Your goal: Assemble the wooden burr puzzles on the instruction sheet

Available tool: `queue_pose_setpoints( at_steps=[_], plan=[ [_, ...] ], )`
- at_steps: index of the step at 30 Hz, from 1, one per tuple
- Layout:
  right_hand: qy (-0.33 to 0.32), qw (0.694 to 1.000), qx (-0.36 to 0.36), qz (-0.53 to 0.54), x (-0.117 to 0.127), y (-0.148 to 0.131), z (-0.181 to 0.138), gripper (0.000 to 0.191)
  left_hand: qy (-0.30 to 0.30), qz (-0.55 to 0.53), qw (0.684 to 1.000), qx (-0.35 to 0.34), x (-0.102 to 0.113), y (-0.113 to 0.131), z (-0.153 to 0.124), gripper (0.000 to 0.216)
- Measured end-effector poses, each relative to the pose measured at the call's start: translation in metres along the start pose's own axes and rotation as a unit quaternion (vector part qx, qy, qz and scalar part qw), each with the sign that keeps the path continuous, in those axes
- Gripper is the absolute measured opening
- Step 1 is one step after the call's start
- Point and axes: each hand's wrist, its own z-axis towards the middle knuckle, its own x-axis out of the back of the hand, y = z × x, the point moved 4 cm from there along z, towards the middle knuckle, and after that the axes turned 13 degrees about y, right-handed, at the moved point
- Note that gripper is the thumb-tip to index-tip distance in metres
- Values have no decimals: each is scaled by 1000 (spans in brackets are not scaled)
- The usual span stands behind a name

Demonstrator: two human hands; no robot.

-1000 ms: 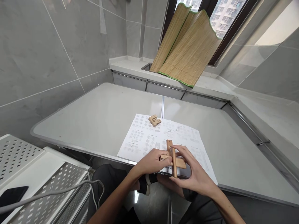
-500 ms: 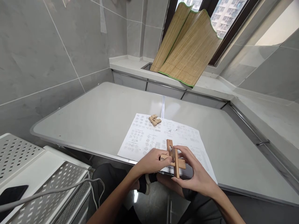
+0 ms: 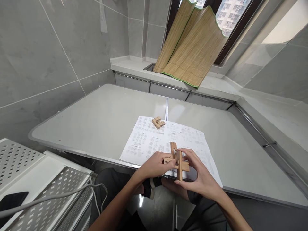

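Note:
Interlocked wooden puzzle pieces are held between my two hands over the front edge of the printed sheet. My left hand pinches the left end of a crosswise piece, thumb on top. My right hand spans an upright piece, with fingers at its top end and the thumb at its bottom end. A third piece rises behind them, with a notch in its side. Farther back on the sheet lies another small group of notched wooden pieces, touched by neither hand.
A white folding table carries the sheet. At the lower left stands a white perforated cart with a dark phone and a grey cable. A bamboo mat leans by the window above a ledge.
The view has shifted slightly, so everything sits a little farther left and higher. Both hands keep their grip on the wooden pieces, whose arrangement looks nearly the same.

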Motion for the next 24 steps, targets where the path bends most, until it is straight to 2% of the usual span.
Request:
queue_pose_setpoints(
  at_steps=[24],
  plan=[
    [-11,1000,-10,4,0,4,0,86,7,3,1000,22,0,1,-1,35]
  ],
)
